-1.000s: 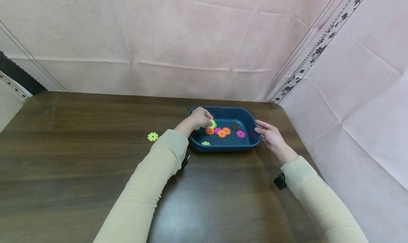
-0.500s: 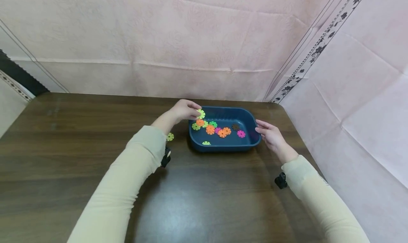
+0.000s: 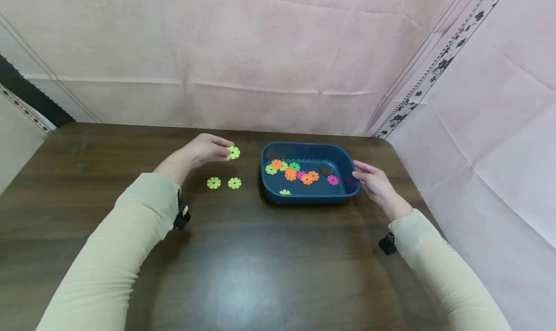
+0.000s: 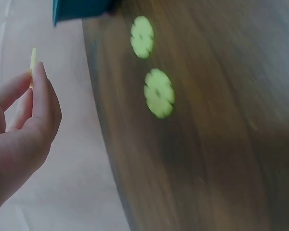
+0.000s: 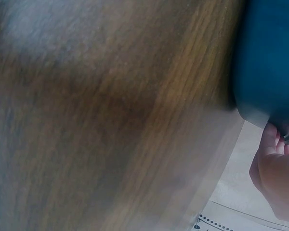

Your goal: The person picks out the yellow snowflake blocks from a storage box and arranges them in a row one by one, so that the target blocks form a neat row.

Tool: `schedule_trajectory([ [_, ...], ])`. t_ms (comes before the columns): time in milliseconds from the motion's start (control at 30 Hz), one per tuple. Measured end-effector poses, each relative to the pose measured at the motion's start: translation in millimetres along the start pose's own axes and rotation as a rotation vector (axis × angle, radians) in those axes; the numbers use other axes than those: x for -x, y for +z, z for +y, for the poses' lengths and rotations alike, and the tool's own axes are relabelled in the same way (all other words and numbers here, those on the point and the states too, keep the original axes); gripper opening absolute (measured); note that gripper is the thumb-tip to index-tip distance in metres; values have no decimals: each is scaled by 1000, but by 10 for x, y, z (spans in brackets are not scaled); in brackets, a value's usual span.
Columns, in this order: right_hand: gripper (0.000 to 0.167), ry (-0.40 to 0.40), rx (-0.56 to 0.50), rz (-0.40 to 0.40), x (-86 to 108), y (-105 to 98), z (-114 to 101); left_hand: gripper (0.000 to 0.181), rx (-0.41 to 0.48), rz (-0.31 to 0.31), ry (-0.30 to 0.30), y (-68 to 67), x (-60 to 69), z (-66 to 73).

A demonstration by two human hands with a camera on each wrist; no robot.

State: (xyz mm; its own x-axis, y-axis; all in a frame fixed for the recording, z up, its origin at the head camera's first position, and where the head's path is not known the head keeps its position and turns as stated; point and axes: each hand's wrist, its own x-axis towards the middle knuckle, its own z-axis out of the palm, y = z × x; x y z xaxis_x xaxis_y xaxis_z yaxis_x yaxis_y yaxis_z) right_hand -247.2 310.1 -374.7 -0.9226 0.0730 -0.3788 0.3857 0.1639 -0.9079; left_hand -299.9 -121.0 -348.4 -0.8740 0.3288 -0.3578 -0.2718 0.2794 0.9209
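Discs (image 3: 234, 183): three outside one tub (image 3: 312, 200), one tight between left fingers (image 3: 221, 141), right fingers (image 3: 364, 166) round its rim (image 3: 358, 187)

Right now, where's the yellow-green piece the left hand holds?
In the head view, the yellow-green piece is pinched by the left hand, left of the blue tub and higher in the picture than two loose pieces.

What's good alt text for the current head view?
A left hand pinches a yellow-green flower-shaped disc above a brown wood-grain table, where two matching discs lie side by side. A right hand holds the right end of a dark blue rounded-rectangular tub containing more flower-shaped discs: orange, pink, green, yellow-green and dark brown.
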Motion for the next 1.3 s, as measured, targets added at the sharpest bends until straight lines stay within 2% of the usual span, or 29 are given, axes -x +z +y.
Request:
schedule_trajectory([
  [133, 55, -2, 2, -2, 10, -6, -3, 48, 20, -3, -7, -149, 92, -146],
  [400, 55, 3, -18, -8, -3, -23, 5, 50, 23, 41, -70, -386, 240, -437],
  [567, 56, -1, -25, -10, 20, -21, -2, 51, 26, 71, -112, -454, 322, -597],
  [733, 56, 5, 0, -11, 23, -18, -9, 51, 13, 71, -146, -475, 380, -704],
  [900, 55, 5, -7, -10, 20, -17, -12, 47, -71, 68, -123, -469, 401, -769],
  [1033, 55, 6, -13, -10, 25, -18, -16, 42, -145, 88, -101, -449, 386, -795],
  [1300, 55, 6, -14, -5, 32, -10, -16, 31, -462, 219, -49, -364, 409, -749],
])
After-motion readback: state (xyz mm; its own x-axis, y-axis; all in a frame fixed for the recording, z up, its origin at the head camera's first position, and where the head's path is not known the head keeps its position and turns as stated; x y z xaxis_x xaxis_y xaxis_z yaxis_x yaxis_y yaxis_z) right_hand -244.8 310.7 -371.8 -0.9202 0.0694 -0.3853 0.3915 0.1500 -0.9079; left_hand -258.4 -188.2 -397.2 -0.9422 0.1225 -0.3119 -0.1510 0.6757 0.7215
